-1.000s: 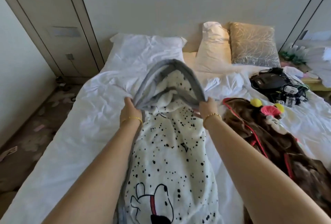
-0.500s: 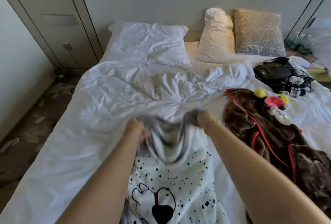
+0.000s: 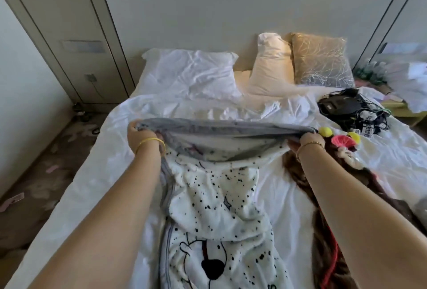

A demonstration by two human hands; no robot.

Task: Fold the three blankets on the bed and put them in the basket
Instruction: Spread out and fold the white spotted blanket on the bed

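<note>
Left hand (image 3: pixel 141 135), right hand (image 3: pixel 305 142) pinch spotted blanket (image 3: pixel 215 207) edge crosswise; length toward camera.

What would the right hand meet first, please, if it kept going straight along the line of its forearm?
Probably the yellow pom-pom of the brown blanket, just beyond the right hand; depth is uncertain.

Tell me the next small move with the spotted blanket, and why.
Probably lay the stretched grey edge flat. The left hand and right hand hold the spotted blanket taut by its top corners, but below them it lies bunched on the bed, so it needs spreading before a fold.
</note>
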